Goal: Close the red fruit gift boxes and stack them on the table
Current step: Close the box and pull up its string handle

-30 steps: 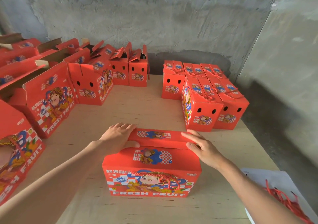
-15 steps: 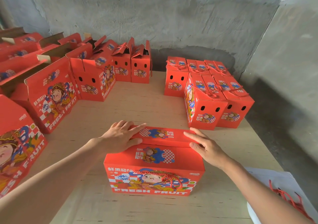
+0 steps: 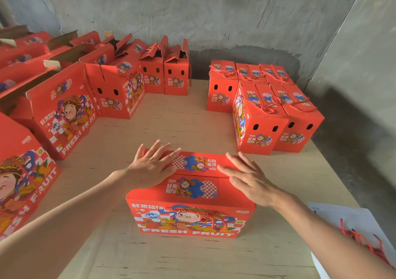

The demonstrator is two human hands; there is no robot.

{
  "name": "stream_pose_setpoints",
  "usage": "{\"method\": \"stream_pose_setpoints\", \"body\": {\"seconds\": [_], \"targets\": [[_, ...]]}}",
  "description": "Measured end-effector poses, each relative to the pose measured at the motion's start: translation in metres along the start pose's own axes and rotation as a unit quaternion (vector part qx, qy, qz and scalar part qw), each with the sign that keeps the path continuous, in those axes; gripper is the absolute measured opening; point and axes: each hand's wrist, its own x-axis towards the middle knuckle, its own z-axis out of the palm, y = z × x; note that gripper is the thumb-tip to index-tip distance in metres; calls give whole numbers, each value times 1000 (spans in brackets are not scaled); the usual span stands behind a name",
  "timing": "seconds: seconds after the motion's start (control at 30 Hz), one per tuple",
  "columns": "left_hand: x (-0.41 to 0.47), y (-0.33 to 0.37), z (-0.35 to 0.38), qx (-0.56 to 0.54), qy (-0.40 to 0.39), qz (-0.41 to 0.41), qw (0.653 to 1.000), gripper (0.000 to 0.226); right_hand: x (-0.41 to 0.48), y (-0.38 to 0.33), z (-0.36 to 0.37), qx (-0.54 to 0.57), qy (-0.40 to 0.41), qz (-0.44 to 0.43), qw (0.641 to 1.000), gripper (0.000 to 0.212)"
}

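Observation:
A red fruit gift box (image 3: 190, 205) stands on the wooden table (image 3: 175, 133) in front of me, its top flaps folded down and a red cord handle hanging over its front. My left hand (image 3: 152, 167) lies flat with fingers spread on the left end of the top flap. On the right end my right hand (image 3: 248, 180) presses flat with straight fingers. A group of closed red boxes (image 3: 267, 107) with cord handles stands at the back right. Several open boxes (image 3: 120, 85) with raised flaps line the left side and back.
Grey concrete walls close the table at the back and right. A white sheet (image 3: 351, 220) with loose red cords (image 3: 362, 242) lies at the table's right front edge. Large open boxes (image 3: 21, 182) crowd the left edge.
Both hands have flattened: the left fingers uncurled from the flap's edge and spread over the top. The far flap sits lower on the box. The camera view tilted slightly.

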Motion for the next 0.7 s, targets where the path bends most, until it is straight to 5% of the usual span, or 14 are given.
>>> {"method": "stream_pose_setpoints", "body": {"seconds": [0.13,0.4,0.5,0.7], "targets": [[-1,4,-6,12,-6,-22,1000,52,9,-2,-10,-2,17,7,1000,41],[-49,128,42,-60,163,-22,985,74,-6,-17,6,68,165,52,983,33],[-43,118,30,-64,196,-7,978,61,-21,-27,20,31,224,123,966,33],[6,70,24,-75,118,-39,989,48,-45,-62,37,-96,248,183,947,45]]}}
